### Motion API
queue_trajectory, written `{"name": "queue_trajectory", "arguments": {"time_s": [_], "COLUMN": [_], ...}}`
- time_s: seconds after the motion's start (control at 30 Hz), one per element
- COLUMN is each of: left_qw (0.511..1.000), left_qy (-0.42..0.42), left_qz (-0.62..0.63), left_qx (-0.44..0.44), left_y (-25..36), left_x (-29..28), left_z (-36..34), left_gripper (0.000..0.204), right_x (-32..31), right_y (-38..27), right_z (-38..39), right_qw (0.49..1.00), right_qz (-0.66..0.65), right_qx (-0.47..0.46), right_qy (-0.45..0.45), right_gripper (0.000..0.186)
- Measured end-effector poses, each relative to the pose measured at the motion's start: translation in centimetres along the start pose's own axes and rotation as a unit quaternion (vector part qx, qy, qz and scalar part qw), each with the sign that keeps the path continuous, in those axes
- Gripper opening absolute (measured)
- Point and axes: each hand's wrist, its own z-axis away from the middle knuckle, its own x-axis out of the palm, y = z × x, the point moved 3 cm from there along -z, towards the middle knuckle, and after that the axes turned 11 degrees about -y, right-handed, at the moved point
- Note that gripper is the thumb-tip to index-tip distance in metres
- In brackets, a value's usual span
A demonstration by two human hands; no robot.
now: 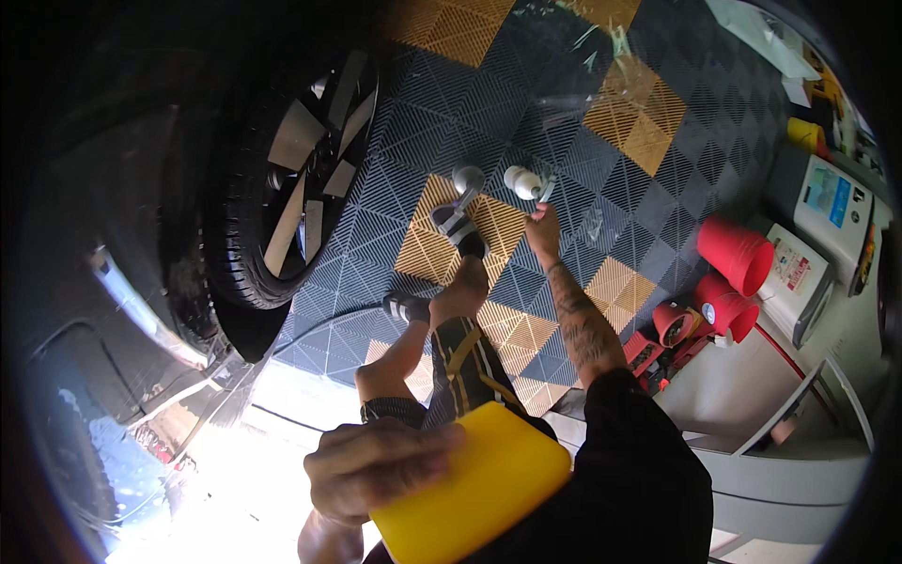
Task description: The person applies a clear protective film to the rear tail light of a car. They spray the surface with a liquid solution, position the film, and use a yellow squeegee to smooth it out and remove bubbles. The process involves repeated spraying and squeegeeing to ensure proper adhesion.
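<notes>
My left hand, slightly blurred, grips the edge of a flat yellow sponge-like block with rounded corners, close below the camera. My right arm stretches forward over the floor. At its end, the curled fingers of my right hand close at the head of a white spray bottle; the exact grip is too small to make out. Beside that bottle, a second, greyish bottle is near the toe of my sandalled foot.
A dark car with a spoked wheel stands close on the left. Grey and tan grid tiles cover the floor, with a hose across them. To the right are red buckets, white containers and a red tool-like item.
</notes>
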Motion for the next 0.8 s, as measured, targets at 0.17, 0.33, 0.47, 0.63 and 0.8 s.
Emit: {"name": "queue_trajectory", "arguments": {"time_s": [0.17, 0.33, 0.47, 0.63, 0.8], "left_qw": [0.997, 0.993, 0.949, 0.992, 0.979], "left_qy": [-0.052, 0.086, 0.288, 0.072, 0.078], "left_qz": [-0.038, -0.073, -0.03, -0.104, -0.148], "left_qx": [0.037, 0.027, 0.128, -0.01, -0.119], "left_y": [-5.6, -4.9, -2.9, -0.3, 0.8], "left_x": [1.9, 1.5, -1.3, -12.7, -23.4], "left_z": [-6.1, -4.7, 1.5, 21.7, 45.6], "left_gripper": [0.009, 0.008, 0.014, 0.032, 0.034], "right_x": [9.0, 15.8, 15.4, 9.5, 1.2], "right_y": [-5.3, -3.5, -0.1, -0.7, -9.2], "right_z": [-8.3, -14.0, -11.8, 2.9, 22.1], "right_qw": [0.856, 0.748, 0.788, 0.909, 0.968], "right_qz": [0.429, 0.566, 0.508, 0.209, 0.099], "right_qx": [-0.266, -0.175, -0.039, -0.014, -0.127], "right_qy": [-0.112, -0.299, -0.346, -0.361, -0.191], "right_gripper": [0.071, 0.022, 0.027, 0.053, 0.07]}}
